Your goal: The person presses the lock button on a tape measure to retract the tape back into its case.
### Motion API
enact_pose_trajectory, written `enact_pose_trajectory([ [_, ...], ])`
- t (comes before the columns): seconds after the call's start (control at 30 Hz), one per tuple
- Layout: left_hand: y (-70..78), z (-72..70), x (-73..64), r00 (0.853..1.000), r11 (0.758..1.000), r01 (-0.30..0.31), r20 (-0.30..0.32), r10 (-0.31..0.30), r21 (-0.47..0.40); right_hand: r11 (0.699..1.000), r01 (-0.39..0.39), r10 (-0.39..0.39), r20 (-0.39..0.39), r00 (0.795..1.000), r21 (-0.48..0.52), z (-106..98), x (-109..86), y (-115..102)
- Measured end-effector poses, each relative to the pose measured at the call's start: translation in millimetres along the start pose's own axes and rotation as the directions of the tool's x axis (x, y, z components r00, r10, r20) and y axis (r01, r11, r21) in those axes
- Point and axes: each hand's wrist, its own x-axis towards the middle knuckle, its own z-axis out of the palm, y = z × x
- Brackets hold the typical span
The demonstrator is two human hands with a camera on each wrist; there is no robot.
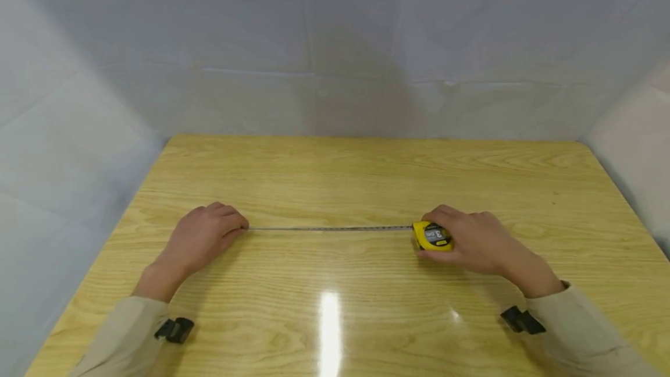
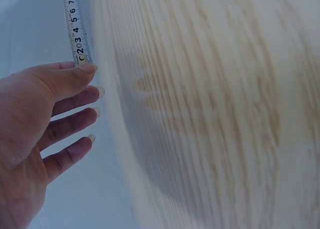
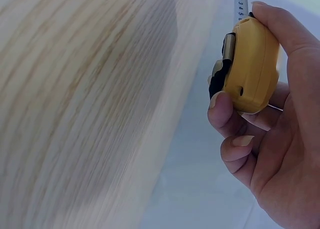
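Blade [image 1: 330, 228] runs straight between left hand [image 1: 196, 243] and right hand [image 1: 476, 243]

Nearest are two beige cloth sleeves [image 1: 581, 330], a small black device [image 1: 175, 330] at the left cuff and another at the right. Beyond the cuffs, the left thumb and forefinger pinch the blade's tip; the other three fingers stand apart, loosely bent, touching nothing. The right hand grips the case [image 1: 438, 236], thumb along its near side and fingers round its far side, its mouth facing the left hand.

The blade is thin, pale and narrow, printed with black figures. The case is yellow, stubby and rounded, with a dark round label and a silver clip [image 3: 229, 48]. Whether it touches the wood is hard to tell.

Below lies the table [image 1: 335, 179], glossy yellow wood with wavy grain, a white glare streak and rounded far corners. Behind it hang pale, creased sheets [image 1: 335, 74].
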Motion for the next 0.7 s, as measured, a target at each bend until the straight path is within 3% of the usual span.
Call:
enact_pose_trajectory([
  [0.7, 6.0, 7.3, 2.5, 1.0, 1.0, -0.024, -0.015, 0.024, 0.0, 1.0, 0.031, -0.031, 0.014, 0.999, 0.002, 4.9, 4.8, -7.2],
])
